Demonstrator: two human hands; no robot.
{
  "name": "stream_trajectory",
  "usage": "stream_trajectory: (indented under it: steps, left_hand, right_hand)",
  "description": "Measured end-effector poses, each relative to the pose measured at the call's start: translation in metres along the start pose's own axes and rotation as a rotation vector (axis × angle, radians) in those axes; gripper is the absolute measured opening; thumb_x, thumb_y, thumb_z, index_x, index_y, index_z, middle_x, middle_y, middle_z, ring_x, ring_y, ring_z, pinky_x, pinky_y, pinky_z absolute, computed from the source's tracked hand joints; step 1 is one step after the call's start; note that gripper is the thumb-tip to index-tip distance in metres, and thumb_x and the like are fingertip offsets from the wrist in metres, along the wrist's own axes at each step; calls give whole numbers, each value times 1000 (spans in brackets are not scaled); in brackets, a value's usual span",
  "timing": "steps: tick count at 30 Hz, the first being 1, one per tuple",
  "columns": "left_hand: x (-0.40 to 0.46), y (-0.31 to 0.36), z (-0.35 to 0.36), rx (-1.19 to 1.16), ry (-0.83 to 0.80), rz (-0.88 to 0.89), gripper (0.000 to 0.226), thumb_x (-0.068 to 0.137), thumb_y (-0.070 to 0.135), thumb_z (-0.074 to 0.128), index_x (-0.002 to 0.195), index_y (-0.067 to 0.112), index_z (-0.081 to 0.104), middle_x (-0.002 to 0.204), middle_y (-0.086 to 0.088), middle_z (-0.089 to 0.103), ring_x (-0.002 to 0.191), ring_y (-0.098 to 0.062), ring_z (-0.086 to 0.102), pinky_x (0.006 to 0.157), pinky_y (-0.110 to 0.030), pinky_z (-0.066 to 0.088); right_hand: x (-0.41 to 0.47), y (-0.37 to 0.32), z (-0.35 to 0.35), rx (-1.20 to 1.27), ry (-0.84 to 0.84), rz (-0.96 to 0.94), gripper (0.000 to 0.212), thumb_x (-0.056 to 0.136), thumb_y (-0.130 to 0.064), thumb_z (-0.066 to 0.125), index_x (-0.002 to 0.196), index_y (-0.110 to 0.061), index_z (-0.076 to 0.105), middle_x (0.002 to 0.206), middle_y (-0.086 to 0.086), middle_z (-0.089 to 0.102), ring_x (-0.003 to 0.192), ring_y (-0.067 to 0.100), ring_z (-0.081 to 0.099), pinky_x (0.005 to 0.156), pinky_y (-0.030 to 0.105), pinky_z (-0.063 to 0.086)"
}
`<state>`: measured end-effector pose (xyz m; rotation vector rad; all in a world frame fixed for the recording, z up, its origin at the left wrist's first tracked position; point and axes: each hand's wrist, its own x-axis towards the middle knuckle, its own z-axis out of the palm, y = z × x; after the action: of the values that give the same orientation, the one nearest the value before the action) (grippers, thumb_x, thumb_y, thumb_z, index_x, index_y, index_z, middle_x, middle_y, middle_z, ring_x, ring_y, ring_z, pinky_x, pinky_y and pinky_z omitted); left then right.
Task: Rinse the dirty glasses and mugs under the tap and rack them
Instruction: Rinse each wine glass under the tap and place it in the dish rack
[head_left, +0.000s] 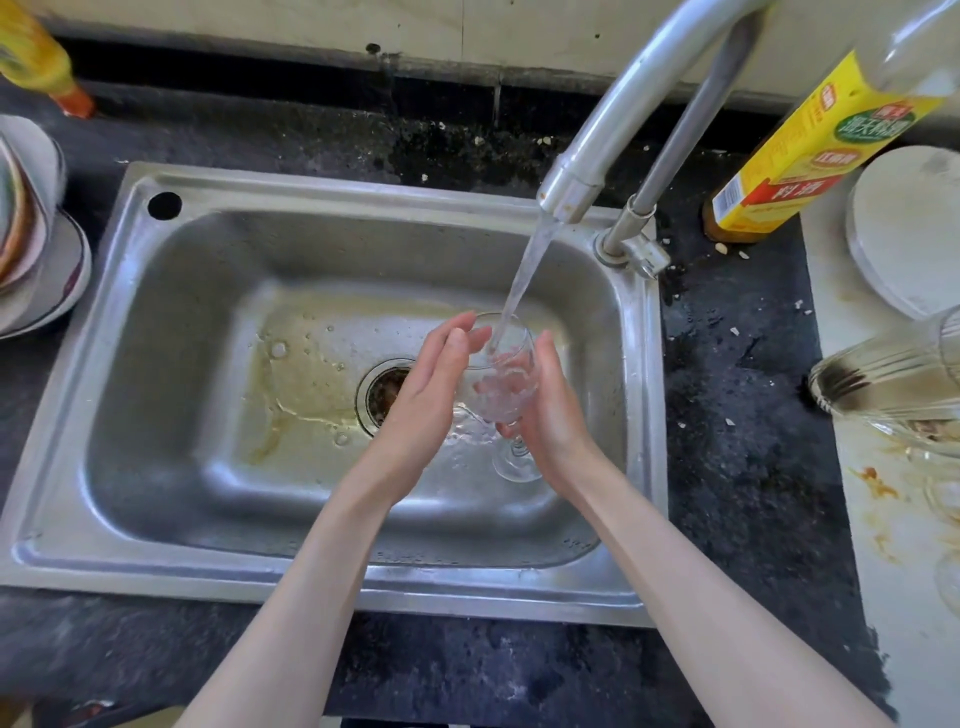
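Stainless steel forms the sink (104, 332), which is sitting in a dark speckled surface (743, 415). At the far left edge, a stack of bowls and plates (36, 244) is resting on that surface, with a yellow bottle (36, 57) lying behind it. Yellowish residue is pooling on the sink floor beside the drain (382, 395). The left hand (431, 395) is reaching over the drain, its fingers straight and lying flat against the left side of the wine glass (506, 379); this grip is open and is pressing rather than clasping. The wine glass is tilting inside the basin, mouth toward the tap (613, 135), its foot pointing back toward the person. Water is running from the spout into the bowl of the glass. The right hand (550, 410) is cupping the right side of the bowl, with fingers curling under it near the stem; this grip is holding the glass. Further right, a yellow-labelled bottle (810, 150) is standing near the tap base. A white plate (909, 228) and a dirty glass vessel (888, 379) lying on its side are occupying the pale board (831, 322) at the right edge.
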<state>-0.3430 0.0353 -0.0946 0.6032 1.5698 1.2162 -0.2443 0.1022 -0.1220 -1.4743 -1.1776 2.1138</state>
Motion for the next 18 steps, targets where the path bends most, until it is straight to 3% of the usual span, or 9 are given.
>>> stream_trajectory:
  steps: [3, 5, 7, 10, 12, 15, 18]
  left_hand:
    - [7, 1, 3, -80, 36, -18, 29, 86, 53, 36, 109, 47, 53, 115, 23, 62, 122, -7, 50, 110, -44, 31]
    - [11, 2, 5, -152, 67, -26, 30, 86, 44, 37, 109, 41, 57, 117, 13, 64, 121, -10, 52, 109, -47, 33]
    - [11, 4, 6, -170, 79, -28, 29, 92, 37, 36, 110, 35, 59, 120, 6, 64, 120, -14, 54, 108, -48, 35]
    - [9, 8, 7, -111, 117, -17, 29, 101, 25, 30, 113, 31, 56, 118, 9, 62, 118, -6, 53, 108, -40, 37]
    - [8, 9, 8, -90, 96, 11, 31, 102, 22, 30, 119, 26, 55, 122, 7, 61, 119, -5, 52, 109, -37, 36]
    - [10, 7, 7, -83, 72, 12, 32, 101, 19, 33, 125, 17, 53, 124, 1, 61, 119, -10, 54, 108, -39, 37]
    - [12, 10, 6, -209, 165, -36, 30, 97, 9, 35, 114, 14, 59, 112, -5, 67, 111, -19, 60, 102, -42, 42]
  right_hand:
    - [0, 0, 0, 8, -44, -77, 54, 90, -66, 25, 78, -24, 57, 73, -2, 66, 64, 13, 52, 54, 27, 30]
    - [-2, 2, -2, 3, -79, -138, 53, 80, -72, 33, 88, -26, 58, 79, -3, 62, 66, 12, 50, 55, 26, 32]
    - [-6, 1, -4, 7, -136, -175, 52, 80, -67, 33, 98, -24, 54, 79, -1, 54, 56, 7, 46, 49, 20, 32]
    - [-10, -7, -5, -49, -139, -116, 62, 86, -69, 27, 102, -16, 55, 62, -4, 49, 40, 2, 35, 38, 15, 23]
    - [-8, -10, -6, -117, -92, -61, 73, 91, -66, 14, 91, -11, 63, 50, -4, 49, 36, 4, 35, 38, 15, 23]
    - [-5, -13, -7, -158, -94, -25, 77, 90, -66, 5, 68, -20, 63, 47, -1, 47, 39, 7, 35, 37, 16, 24]
    - [-7, -12, -11, -175, -132, -48, 60, 90, -66, 19, 76, -27, 62, 57, -5, 52, 46, 6, 37, 42, 16, 27]
